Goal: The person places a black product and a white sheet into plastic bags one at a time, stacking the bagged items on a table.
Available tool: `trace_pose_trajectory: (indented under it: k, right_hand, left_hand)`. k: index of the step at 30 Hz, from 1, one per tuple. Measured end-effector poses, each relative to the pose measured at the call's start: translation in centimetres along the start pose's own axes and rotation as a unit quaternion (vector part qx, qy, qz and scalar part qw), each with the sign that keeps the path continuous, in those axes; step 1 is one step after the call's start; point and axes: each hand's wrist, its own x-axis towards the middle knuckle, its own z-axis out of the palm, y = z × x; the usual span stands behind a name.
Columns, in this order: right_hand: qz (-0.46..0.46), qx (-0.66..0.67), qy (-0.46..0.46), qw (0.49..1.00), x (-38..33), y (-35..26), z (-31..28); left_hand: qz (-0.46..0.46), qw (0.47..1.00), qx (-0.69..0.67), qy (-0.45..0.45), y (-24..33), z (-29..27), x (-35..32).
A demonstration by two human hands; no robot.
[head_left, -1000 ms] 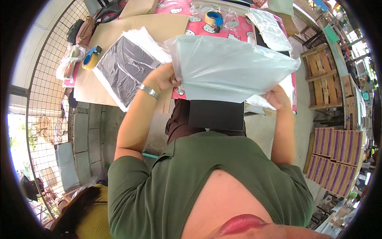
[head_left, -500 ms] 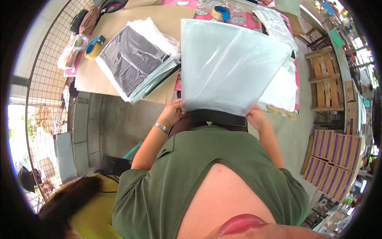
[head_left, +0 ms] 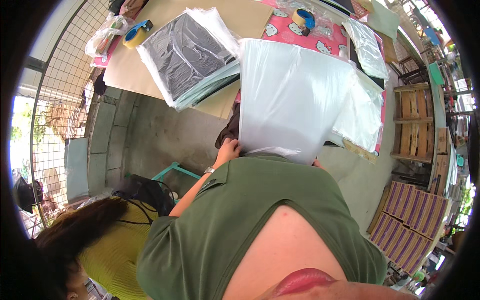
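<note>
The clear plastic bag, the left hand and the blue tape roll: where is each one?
Clear plastic bag (head_left: 292, 95): head view, middle of its flat front.
Left hand (head_left: 227, 150): head view, back of the hand at the bag's lower corner.
Blue tape roll (head_left: 303, 17): head view, its upper rim.

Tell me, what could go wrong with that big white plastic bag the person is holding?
The white plastic bag is held only at its bottom edge, the left hand at one corner, so the smooth plastic might slip free. Held up like that, it hides part of the table, so it could brush the bagged dark stack hanging over the table's edge and tip it off.
</note>
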Motion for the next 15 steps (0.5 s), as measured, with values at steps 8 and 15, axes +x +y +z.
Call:
trace_pose_trajectory:
  k: [8,15]
  right_hand:
    - [-0.144,-0.240,0.178,0.943,-0.1,-7.7,5.4]
    - [-0.273,-0.164,-0.029,0.947,10.5,-23.0,12.2]
  left_hand:
    - [-0.056,0.967,-0.249,0.012,5.8,-6.8,-0.3]
    - [-0.043,0.831,-0.514,0.208,5.8,-18.4,3.3]
